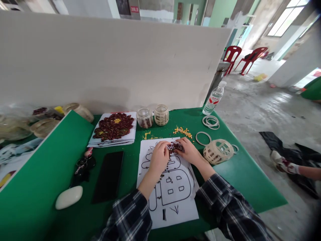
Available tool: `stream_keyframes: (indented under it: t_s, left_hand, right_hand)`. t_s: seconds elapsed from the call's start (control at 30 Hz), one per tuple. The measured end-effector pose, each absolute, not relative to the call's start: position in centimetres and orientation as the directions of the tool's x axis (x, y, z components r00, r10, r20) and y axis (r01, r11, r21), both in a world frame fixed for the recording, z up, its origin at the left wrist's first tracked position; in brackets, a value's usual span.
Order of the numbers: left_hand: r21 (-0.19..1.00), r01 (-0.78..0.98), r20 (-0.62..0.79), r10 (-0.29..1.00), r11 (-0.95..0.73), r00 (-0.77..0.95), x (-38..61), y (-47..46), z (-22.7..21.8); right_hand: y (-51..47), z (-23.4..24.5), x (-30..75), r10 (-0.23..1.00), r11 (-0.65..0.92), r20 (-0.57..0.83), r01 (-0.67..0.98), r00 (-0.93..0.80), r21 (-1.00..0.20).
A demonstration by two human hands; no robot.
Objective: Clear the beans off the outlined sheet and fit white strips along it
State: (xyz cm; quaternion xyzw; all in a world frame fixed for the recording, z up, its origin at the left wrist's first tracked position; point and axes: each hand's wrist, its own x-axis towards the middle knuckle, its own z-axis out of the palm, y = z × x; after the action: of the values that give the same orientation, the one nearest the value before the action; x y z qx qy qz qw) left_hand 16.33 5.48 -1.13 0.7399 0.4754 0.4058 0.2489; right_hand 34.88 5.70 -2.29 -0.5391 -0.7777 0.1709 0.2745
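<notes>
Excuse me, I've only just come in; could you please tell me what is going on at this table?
A person has the left hand and right hand at a cluster of dark seed-like pieces near the top of a paper sheet with a black line drawing. More such pieces lie scattered lower down, leaving most of the drawing uncovered. Loose yellow kernels lie beyond the sheet, and a stack of paper on the left bears a dark red arrangement with yellow at its centre.

looks like matt paper on the drawn sheet (175,198), glossy clear plastic on the bottle (214,100), cloth on the sleeve (131,214).
</notes>
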Motion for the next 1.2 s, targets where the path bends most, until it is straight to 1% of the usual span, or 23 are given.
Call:
stream_keyframes:
  t_s: [0.27, 0.37, 0.47, 0.57, 0.63, 0.73, 0.8, 0.87, 0.97, 1.07, 1.13, 1.2]
  left_hand:
    - [0.784, 0.466, 0.343, 0.912, -0.410, 0.225, 15.5, 5.6, -0.9]
    - [0.795, 0.440, 0.338, 0.908, -0.417, 0.250, 15.5, 5.4, -0.5]
    - [0.797, 0.419, 0.345, 0.897, -0.435, 0.277, 15.4, 5.3, -0.3]
    - [0.797, 0.411, 0.349, 0.893, -0.442, 0.283, 15.3, 5.4, -0.1]
    - [0.798, 0.411, 0.350, 0.894, -0.441, 0.280, 15.2, 5.5, -0.1]
    - [0.794, 0.431, 0.334, 0.900, -0.428, 0.279, 15.1, 5.5, -0.1]
    - [0.790, 0.469, 0.289, 0.915, -0.394, 0.280, 15.2, 5.5, -0.2]
    - [0.785, 0.517, 0.223, 0.934, -0.341, 0.278, 15.3, 5.6, -0.4]
    - [0.775, 0.568, 0.148, 0.953, -0.278, 0.265, 15.4, 5.7, -0.8]
    - [0.773, 0.581, 0.112, 0.957, -0.254, 0.268, 15.5, 5.9, -0.9]
    - [0.770, 0.583, 0.106, 0.954, -0.258, 0.282, 15.5, 5.9, -0.9]
    - [0.765, 0.586, 0.111, 0.951, -0.266, 0.287, 15.5, 5.8, -0.9]
  right_hand:
    - [6.1, -1.9, 34.1, 0.902, 0.422, 0.230, 0.861, -0.366, -0.284]
    - [6.3, -1.8, 33.6, 0.905, 0.403, 0.219, 0.901, -0.365, -0.159]
    - [6.4, -1.7, 33.2, 0.908, 0.377, 0.227, 0.923, -0.351, -0.080]
    - [6.8, -1.6, 33.2, 0.904, 0.364, 0.247, 0.931, -0.348, -0.022]
    - [7.1, -1.5, 33.3, 0.905, 0.362, 0.243, 0.932, -0.350, -0.004]
    - [7.5, -1.4, 33.4, 0.910, 0.367, 0.216, 0.930, -0.353, -0.028]
    - [7.8, -1.4, 33.3, 0.915, 0.371, 0.196, 0.927, -0.354, -0.058]
    - [7.9, -1.3, 33.0, 0.923, 0.362, 0.164, 0.931, -0.349, -0.055]
    - [8.0, -1.3, 32.2, 0.940, 0.323, 0.098, 0.945, -0.327, 0.047]
    - [7.8, -1.1, 31.4, 0.961, 0.269, 0.016, 0.950, -0.275, 0.160]
    - [7.7, -1.0, 31.0, 0.969, 0.247, -0.031, 0.950, -0.245, 0.192]
    - [7.7, -0.9, 30.8, 0.968, 0.251, -0.060, 0.947, -0.243, 0.199]
